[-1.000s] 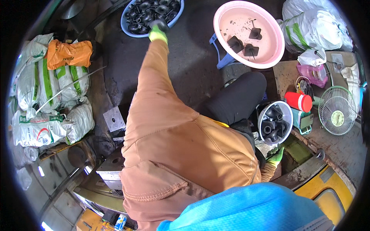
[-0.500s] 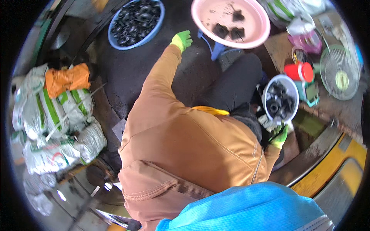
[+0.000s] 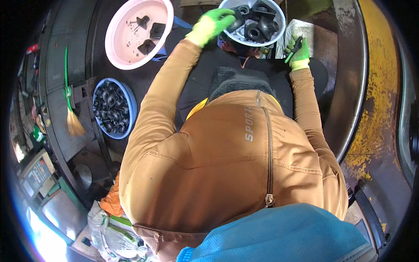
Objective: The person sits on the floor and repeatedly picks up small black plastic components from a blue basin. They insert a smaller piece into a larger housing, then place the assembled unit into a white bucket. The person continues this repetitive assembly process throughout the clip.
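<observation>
My left hand (image 3: 210, 27), in a green-and-yellow glove, reaches over the left rim of a small pale basin (image 3: 283, 27). Its fingers are closed on a black rubber part (image 3: 236, 20) at that rim. Several similar black parts (image 3: 262, 26) with round collars lie in the basin. To the right of it, my right hand (image 3: 301, 56), gloved alike, grips a small black-and-green hand tool (image 3: 297, 45); its exact kind is not clear. A whitish block (image 3: 305, 30) is just behind this hand.
At the upper left, a pink basin (image 3: 114, 48) holds 3 black parts. Nearer stands a blue basin (image 3: 131, 102) heaped with small black parts. A broom (image 3: 74, 122) hangs farther left, with sacks (image 3: 115, 238) at the lower left. A worn yellow metal surface (image 3: 375, 87) borders the right.
The view has turned to the right. My left hand has gone from open space near the pink basin to the small basin and closed on a black part.
</observation>
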{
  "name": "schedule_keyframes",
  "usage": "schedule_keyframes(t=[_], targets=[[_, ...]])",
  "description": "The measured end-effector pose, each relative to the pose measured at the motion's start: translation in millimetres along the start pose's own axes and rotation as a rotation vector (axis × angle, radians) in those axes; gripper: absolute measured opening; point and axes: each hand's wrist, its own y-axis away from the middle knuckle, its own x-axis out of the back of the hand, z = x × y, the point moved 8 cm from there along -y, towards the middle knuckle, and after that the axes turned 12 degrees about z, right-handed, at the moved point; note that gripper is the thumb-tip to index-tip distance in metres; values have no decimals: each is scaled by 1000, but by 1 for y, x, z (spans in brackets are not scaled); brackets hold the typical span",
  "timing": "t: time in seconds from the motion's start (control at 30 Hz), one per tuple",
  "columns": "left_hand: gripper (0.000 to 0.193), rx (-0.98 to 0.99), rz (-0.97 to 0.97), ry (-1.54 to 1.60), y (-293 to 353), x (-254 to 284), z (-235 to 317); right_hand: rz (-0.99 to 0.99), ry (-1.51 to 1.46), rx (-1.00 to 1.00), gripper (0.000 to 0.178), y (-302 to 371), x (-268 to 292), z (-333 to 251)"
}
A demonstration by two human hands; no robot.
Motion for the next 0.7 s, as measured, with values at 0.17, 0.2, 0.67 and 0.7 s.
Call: schedule_keyframes(t=[0.17,0.2,0.67,0.7], targets=[[59,20,-378,-378,-25,-123,-13,11,12,-19,43,4,5,4],[67,102,-341,-387,-24,-137,-22,2,15,-26,43,3,5,5],[68,-2,46,-80,-3,-38,79,-236,190,-6,51,78,-74,22],[66,-129,123,-112,4,-23,102,-382,66,-12,34,92,-92,16]])
